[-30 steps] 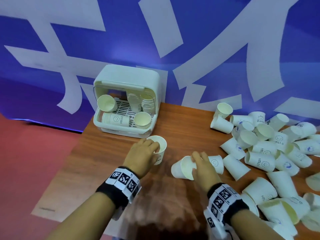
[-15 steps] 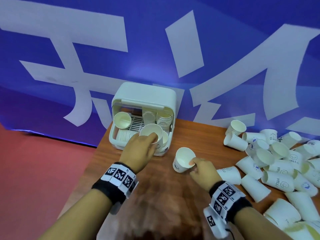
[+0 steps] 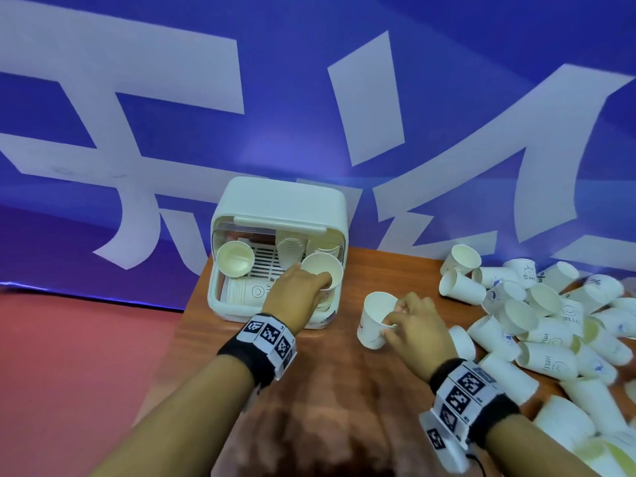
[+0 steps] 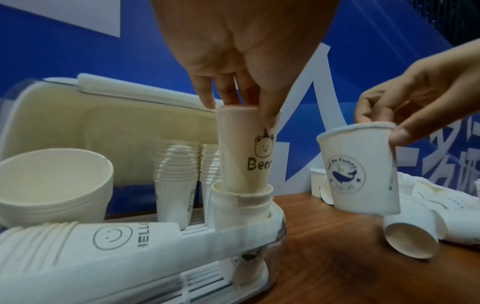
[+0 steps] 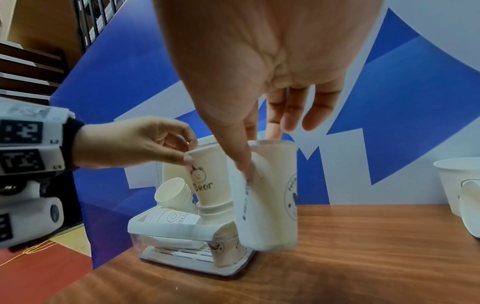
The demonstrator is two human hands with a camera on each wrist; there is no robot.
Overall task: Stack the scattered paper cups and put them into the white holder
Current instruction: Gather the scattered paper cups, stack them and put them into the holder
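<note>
My left hand (image 3: 298,290) pinches the rim of a bear-print paper cup (image 4: 246,150), whose base sits partway inside the top cup of a stack (image 4: 240,207) at the front right of the white holder (image 3: 278,201). My right hand (image 3: 411,323) pinches the rim of a whale-print cup (image 4: 361,174) and holds it just above the table, right of the holder. In the right wrist view the whale-print cup (image 5: 270,195) hangs in front of the bear-print cup (image 5: 210,176). Several other cup stacks stand and lie inside the holder.
A pile of scattered paper cups (image 3: 537,315) covers the right side of the wooden table (image 3: 344,380). A blue banner with white shapes (image 3: 309,98) rises behind the table. Red floor (image 3: 69,356) lies off the left edge.
My left hand carried the bear-print cup from the table to the holder and lowered it into a stack. My right hand lifted the whale-print cup upright and moved it left toward the holder.
</note>
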